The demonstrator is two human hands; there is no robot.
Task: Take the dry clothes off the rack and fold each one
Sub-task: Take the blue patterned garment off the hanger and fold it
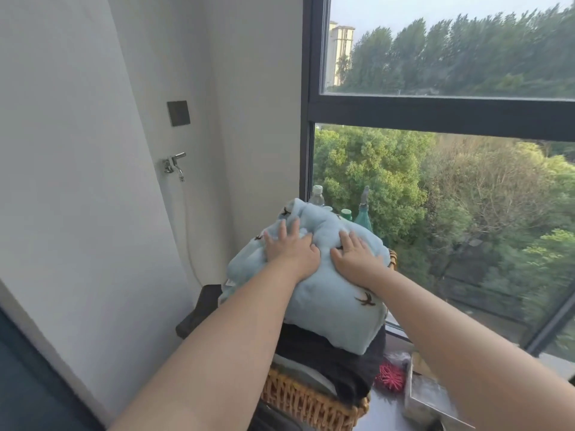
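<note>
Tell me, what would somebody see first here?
The left hand and right hand press flat on a fluffy pale-blue garment with dark bird prints, atop black folded clothes in a woven wicker basket at centre. Behind, a large dark-framed window fills the right side, showing green trees.

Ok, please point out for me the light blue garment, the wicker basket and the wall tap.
light blue garment [336, 315]: head view, on its plain front fold.
wicker basket [298, 399]: head view, on its woven front wall.
wall tap [172, 165]: head view, on its metal body.
</note>
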